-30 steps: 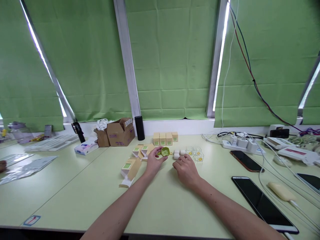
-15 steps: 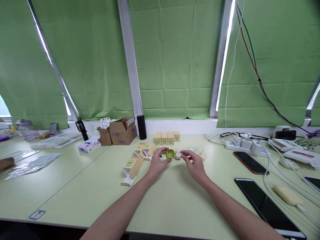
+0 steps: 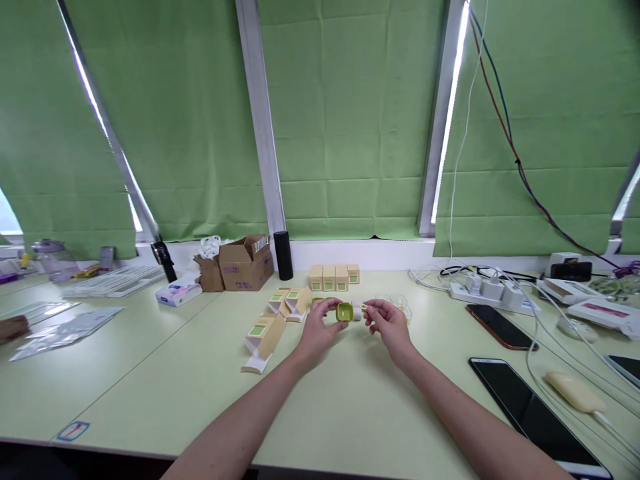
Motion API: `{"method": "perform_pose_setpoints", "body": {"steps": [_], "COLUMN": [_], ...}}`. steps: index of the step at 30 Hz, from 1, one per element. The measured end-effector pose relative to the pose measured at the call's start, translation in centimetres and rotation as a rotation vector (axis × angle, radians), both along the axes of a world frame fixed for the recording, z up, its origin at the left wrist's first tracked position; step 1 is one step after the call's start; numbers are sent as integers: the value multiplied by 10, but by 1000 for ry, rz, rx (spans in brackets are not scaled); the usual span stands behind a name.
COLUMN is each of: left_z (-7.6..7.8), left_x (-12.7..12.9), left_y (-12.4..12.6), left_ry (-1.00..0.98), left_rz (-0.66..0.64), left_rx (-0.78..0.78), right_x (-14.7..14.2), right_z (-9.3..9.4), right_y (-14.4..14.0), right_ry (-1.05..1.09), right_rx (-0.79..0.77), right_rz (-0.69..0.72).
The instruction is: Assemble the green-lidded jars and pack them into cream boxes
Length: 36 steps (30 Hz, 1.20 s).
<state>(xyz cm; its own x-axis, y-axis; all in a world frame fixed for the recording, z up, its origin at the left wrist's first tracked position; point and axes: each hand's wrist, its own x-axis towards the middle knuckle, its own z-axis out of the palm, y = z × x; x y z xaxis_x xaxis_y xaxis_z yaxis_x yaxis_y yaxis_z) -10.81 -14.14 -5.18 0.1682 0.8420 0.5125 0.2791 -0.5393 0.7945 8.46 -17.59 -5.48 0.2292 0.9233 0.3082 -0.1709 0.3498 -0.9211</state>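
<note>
My left hand [image 3: 318, 327] has its thumb and fingers closed on a small green square case [image 3: 345, 311], its hollow side facing me. Just right of it, a small white piece [image 3: 357, 312] shows close against the case; whether they touch I cannot tell. The thumb and forefinger of my right hand [image 3: 391, 328] pinch a small pale piece [image 3: 365, 308], too small to name. Behind that hand lie clear round plastic pieces [image 3: 401, 305] with yellow spots, partly hidden. Opened small cartons [image 3: 270, 332] lie left of my left hand.
Small closed cartons [image 3: 329, 279] stand in a row farther back. A brown cardboard box [image 3: 247, 267] and a black cylinder [image 3: 283, 255] are by the wall. Phones [image 3: 535, 407], cables and a power strip [image 3: 493, 297] occupy the right side. Another person's hand [image 3: 13, 328] is at far left.
The green case in my left hand has shifted slightly right and down, closer to the white piece. My right hand's fingers have curled in a little more.
</note>
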Motion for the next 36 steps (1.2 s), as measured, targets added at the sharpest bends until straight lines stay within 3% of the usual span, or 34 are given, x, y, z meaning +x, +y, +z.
{"method": "perform_pose_setpoints", "body": {"steps": [5,9,15,25,30,36], "left_z": [1,2,4,5,5,3], "left_x": [2,4,3,4,4,4], "left_y": [-3,-7,-12,-14,-16,-14], "left_ry": [-11,-4,33,99,124,142], "left_rz": [-20,-49,-71,-78,-81,-84], "left_rx": [-13,-26,16,157,227,274], "right_x": [-4,-6,-6,-3,-4,-4], "right_z": [-4,-7,-7,-11,-4,-5], "right_y": [-1,-5,-12,-9,-12,-11], "right_ry": [-50,-261,-661,-951,-1130,-1234], "right_rx": [62,128,356,656,695,723], "right_rz": [0,-76,-249,-380,-516,-564]}}
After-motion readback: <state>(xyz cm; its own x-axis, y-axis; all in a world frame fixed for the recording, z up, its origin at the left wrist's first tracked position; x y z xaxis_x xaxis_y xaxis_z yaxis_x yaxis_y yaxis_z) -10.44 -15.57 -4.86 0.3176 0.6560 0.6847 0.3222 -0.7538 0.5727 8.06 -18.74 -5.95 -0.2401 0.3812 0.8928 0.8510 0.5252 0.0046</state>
